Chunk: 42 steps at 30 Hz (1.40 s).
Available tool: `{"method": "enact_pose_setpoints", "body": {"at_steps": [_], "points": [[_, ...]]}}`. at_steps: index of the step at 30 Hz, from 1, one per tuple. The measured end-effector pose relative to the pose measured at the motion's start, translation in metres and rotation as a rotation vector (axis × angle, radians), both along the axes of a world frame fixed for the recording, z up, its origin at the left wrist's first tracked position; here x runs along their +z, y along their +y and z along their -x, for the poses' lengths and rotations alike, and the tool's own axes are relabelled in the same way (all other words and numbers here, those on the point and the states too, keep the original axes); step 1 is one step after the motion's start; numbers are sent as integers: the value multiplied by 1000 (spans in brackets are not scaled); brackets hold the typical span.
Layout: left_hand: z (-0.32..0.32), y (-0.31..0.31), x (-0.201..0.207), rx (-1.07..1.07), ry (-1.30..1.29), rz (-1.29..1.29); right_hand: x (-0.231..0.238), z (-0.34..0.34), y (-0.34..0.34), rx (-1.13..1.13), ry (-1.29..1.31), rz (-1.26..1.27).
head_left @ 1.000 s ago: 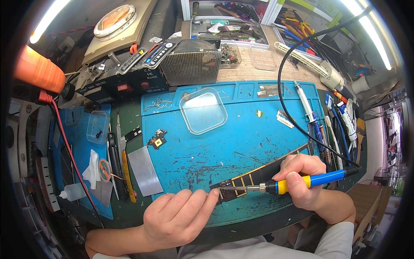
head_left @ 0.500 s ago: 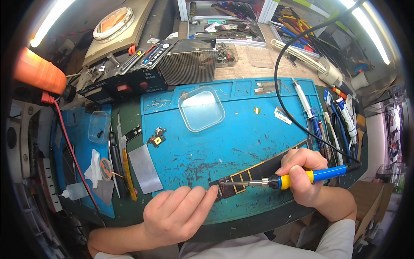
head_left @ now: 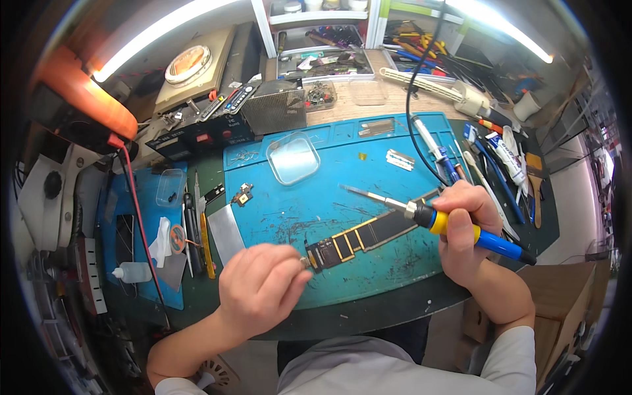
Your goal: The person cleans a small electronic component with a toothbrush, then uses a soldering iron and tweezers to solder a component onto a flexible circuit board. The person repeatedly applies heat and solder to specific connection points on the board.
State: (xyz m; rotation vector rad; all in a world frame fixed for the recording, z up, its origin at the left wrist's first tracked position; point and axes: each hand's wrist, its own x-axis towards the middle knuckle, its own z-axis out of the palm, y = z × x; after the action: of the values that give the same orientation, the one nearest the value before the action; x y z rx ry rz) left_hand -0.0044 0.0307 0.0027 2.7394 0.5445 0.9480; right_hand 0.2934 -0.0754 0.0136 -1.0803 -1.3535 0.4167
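My right hand [head_left: 466, 232] grips a soldering iron [head_left: 488, 243] by its yellow and blue handle. The iron's slim metal tip points left, above the mat and apart from the board. A long, narrow dark circuit board [head_left: 375, 232], with gold-edged sections, lies slantwise on the blue mat [head_left: 382, 280]. At the board's left end my left hand [head_left: 264, 280] is closed in a pinch. Something small and yellowish shows at its fingertips, too small to name, and I cannot tell whether it is joined to the board.
A clear plastic tray [head_left: 293, 158] sits on the mat, with a small circuit part [head_left: 243, 194] and a grey metal plate [head_left: 226, 237] left of the board. Farther left lie a yellow cutter [head_left: 208, 249] and a squeeze bottle [head_left: 131, 272]. Syringes, brushes and tubes line the right side.
The soldering iron's tip has lifted off the board's left end and swung up. My left hand has drawn slightly left, its fingers more curled. The whole view has shifted too.
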Motion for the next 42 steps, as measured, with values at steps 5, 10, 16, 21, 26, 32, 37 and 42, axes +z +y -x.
{"method": "enact_pose_setpoints", "body": {"at_steps": [5,10,16,21,26,32,37,42], "points": [[-37,-9,26,-9,100,87,6,-21,2,-238,-199,-319],[-74,-21,21,22,308,72,9,-46,7,-422,-208,-399],[-86,17,48,4,565,723,15,-59,13,-548,-90,-381],[-71,36,59,39,447,1350,15,-66,17,-544,4,-394],[-81,36,39,130,206,1461,12,-65,17,-536,19,-377],[-100,39,21,196,162,1330,13,-62,16,-497,-31,-353],[-105,35,36,278,286,1108,14,-61,15,-510,-89,-342],[-83,18,31,128,219,564,17,-58,13,-468,-125,-346]]}}
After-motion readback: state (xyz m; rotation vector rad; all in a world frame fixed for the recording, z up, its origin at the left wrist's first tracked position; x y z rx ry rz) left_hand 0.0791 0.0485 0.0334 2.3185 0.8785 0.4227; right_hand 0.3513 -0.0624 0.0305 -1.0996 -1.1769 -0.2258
